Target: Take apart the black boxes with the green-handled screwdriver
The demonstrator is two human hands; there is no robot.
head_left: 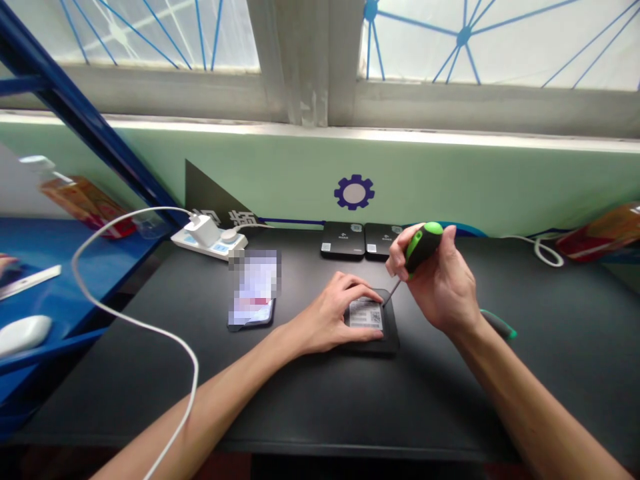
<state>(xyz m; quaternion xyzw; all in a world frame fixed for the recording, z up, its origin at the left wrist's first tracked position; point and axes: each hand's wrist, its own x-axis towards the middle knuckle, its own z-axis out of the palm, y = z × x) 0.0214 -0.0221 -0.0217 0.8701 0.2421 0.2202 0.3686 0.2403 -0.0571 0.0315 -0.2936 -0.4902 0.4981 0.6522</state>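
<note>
A flat black box-shaped device [392,339] with a white printed label [365,316] lies on the black table. My left hand [333,317] grips it from the left, thumb and fingers pressing on its upper face around the label. In my right hand [445,293] is a screwdriver [424,249] with a green and black handle, held tilted. Its shaft runs down to the device's upper right corner; whether the tip sits in a screw is too small to tell. Beside my right wrist lies another green and black handle [500,325], partly hidden by the wrist.
Two similar black boxes, one on the left [343,241] and one on the right [381,240], stand by the wall. A phone [254,290] and a white power strip [210,245] lie left. A white cable [150,327] loops across my left forearm. Another person's hand [7,263] shows far left.
</note>
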